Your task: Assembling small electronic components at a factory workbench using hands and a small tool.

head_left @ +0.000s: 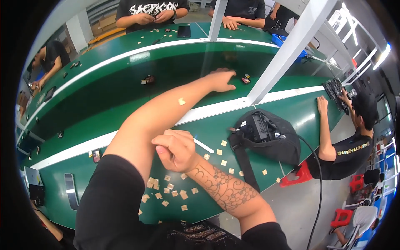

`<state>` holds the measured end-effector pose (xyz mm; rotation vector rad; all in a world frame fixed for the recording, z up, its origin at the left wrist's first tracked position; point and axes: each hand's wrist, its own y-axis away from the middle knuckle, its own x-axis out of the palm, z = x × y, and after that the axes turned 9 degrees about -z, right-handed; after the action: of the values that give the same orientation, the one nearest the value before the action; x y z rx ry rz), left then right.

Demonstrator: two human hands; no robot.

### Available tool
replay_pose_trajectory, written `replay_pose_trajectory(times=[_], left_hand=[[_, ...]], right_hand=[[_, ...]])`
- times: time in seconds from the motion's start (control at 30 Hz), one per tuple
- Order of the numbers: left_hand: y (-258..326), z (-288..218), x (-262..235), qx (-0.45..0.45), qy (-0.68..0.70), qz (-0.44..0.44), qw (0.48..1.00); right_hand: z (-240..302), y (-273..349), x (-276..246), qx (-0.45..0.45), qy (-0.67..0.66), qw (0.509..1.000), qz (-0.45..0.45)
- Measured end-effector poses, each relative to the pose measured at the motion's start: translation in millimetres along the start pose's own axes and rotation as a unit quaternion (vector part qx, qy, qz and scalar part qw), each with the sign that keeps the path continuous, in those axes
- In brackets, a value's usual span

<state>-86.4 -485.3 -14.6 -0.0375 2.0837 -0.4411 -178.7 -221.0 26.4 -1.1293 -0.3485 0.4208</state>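
Small parts beyond left hand too blurred to identify

We're on a factory assembly floor here: a long green conveyor belt edged with white strips runs down the middle, workers in black shirts sit along both sides, small tan parts lie scattered across the green benchtop, white frame posts rise overhead, and red plastic stools stand on the grey floor
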Motion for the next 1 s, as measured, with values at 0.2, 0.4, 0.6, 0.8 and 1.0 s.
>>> replay_pose_trajectory(times=[0.2,0.4,0.6,0.8,1.0], left_hand=[[-30.2,-5.3,63.7,0.024,0.043,-0.163,0.985],[-48.6,-26.0,68.3,0.014,0.066,-0.173,0.983],[24.4,-6.1,-26.7,0.038,0.061,-0.096,0.993],[205.1,8.4,-147.4,0.001,0.085,-0.132,0.988],[381.7,-42.8,-187.5,-0.182,0.045,-0.175,0.967]], right_hand=[[-2.1,-2.3,0.7,-0.039,0.04,0.998,0.031],[-13.4,-0.4,-9.9,-0.027,0.056,0.998,0.033],[-11.7,10.5,3.1,-0.035,0.039,0.992,0.113],[-3.3,16.0,9.8,0.069,0.005,0.961,0.269],[6.5,15.8,21.3,0.139,-0.013,0.937,0.319]])
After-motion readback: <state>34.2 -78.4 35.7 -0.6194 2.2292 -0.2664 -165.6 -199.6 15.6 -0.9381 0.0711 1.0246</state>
